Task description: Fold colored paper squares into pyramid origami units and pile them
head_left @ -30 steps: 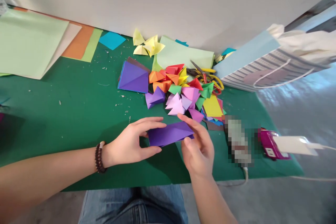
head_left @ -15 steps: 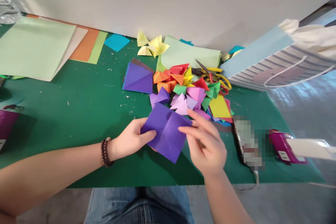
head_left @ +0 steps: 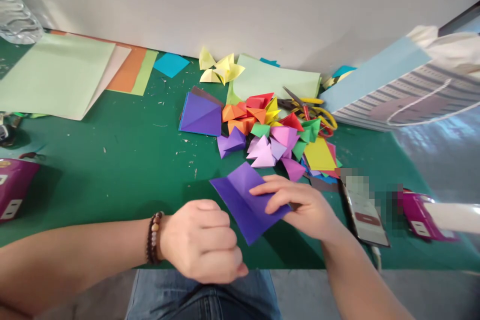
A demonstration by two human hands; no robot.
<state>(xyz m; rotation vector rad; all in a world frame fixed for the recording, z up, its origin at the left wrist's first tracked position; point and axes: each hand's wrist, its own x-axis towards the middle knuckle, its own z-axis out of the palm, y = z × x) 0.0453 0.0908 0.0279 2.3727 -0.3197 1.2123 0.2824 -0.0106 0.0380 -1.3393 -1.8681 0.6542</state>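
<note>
My right hand (head_left: pixel 296 205) pinches a square of purple origami paper (head_left: pixel 243 190) by its right side, fingers on top. Creases run through the sheet, and its left corner lifts in the air. Beside its lower left edge, my left hand (head_left: pixel 204 242) is curled into a fist, back of the hand up, apart from the paper; no object shows in it. Beyond the hands lie folded purple pieces (head_left: pixel 232 142), folded pink pieces (head_left: pixel 262 150) and folded orange pieces (head_left: pixel 240 117). A stack of purple squares (head_left: pixel 200 112) lies left of them.
Scissors (head_left: pixel 305 110) lie behind the folded pieces. A phone (head_left: pixel 365 215) with a cable is to the right, near a magenta box (head_left: pixel 420 215). A striped paper bag (head_left: pixel 397 85) stands at the back right. Large pale green sheets (head_left: pixel 60 75) lie at the left.
My left hand has let go of the purple paper and closed into a fist, turned back-up. My right hand has taken hold of the paper's right side, and the sheet has tilted.
</note>
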